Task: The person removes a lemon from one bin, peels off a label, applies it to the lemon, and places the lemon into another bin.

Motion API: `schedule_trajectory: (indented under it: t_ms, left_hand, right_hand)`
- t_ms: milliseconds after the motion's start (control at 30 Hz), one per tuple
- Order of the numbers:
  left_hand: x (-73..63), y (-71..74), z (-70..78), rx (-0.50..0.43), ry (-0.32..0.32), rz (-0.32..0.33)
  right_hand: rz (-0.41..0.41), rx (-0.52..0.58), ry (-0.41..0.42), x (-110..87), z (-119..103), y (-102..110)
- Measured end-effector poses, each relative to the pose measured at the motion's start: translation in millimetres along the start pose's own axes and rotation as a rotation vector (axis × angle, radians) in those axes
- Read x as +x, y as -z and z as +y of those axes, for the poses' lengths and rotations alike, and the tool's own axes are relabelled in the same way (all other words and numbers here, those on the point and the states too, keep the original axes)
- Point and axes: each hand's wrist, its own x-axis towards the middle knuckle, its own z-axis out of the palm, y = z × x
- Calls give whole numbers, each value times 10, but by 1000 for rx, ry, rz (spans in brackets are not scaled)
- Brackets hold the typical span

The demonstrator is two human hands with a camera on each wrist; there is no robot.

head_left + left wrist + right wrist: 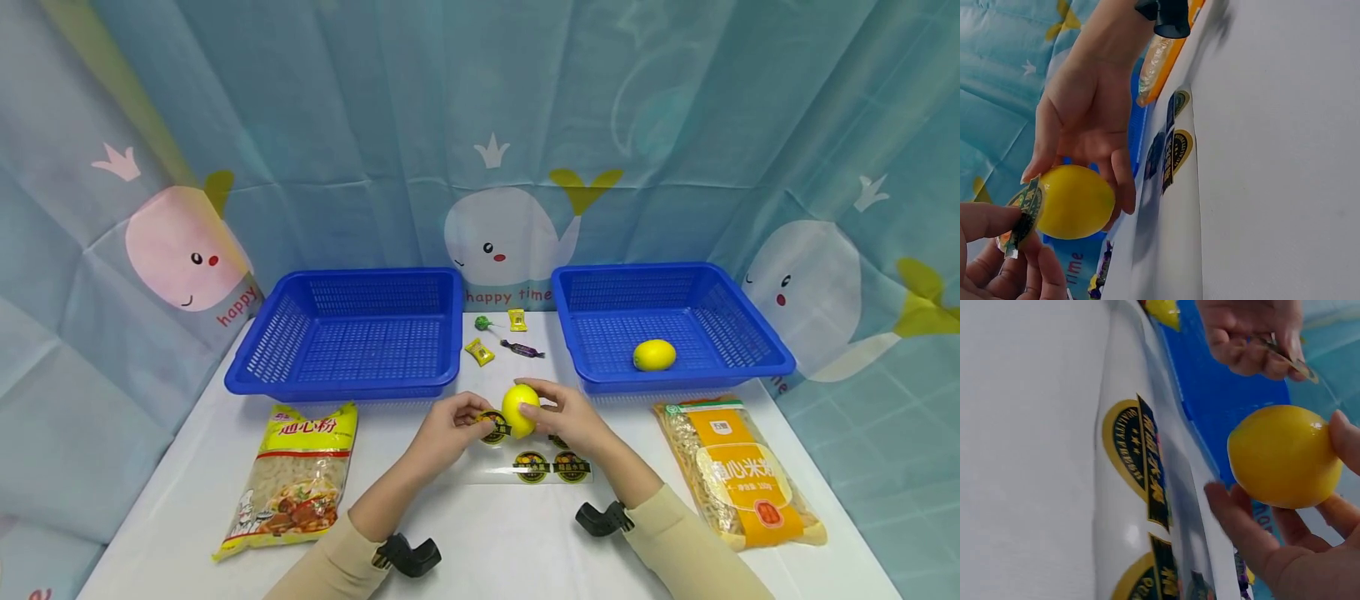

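My right hand [568,417] holds a yellow lemon [519,409] between thumb and fingers, raised over the table. Close to its left side, my left hand [452,427] pinches a round black-and-gold sticker [494,427] by its edge. In the left wrist view the sticker [1025,212] overlaps the end of the lemon [1077,202]; in the right wrist view a gap shows between the lemon [1285,456] and the sticker [1291,359]. Beneath both hands lies a glossy sticker sheet [480,471] that bears several more such stickers [532,467].
Two blue baskets stand at the back, the left basket [345,392] and the right basket [675,379]; a second lemon [655,355] lies in the right one. Between them are several wrapped candies [522,349] and a green lollipop [482,322]. Pasta bags flank the arms, left [296,475] and right [738,475].
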Motion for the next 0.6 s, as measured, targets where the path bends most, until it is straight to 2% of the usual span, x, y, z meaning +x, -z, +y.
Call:
schedule_trajectory:
  t_ms: [100, 233, 600]
  left_hand:
    - [9, -5, -2, -70, 18, -4]
    - [15, -11, -6, -121, 16, 0]
    - [-7, -77, 26, -145, 11, -8]
  right_hand:
    - [-35, 52, -10, -28, 15, -10]
    - [-70, 63, -4, -60, 24, -20]
    - [-93, 43, 18, -135, -18, -64]
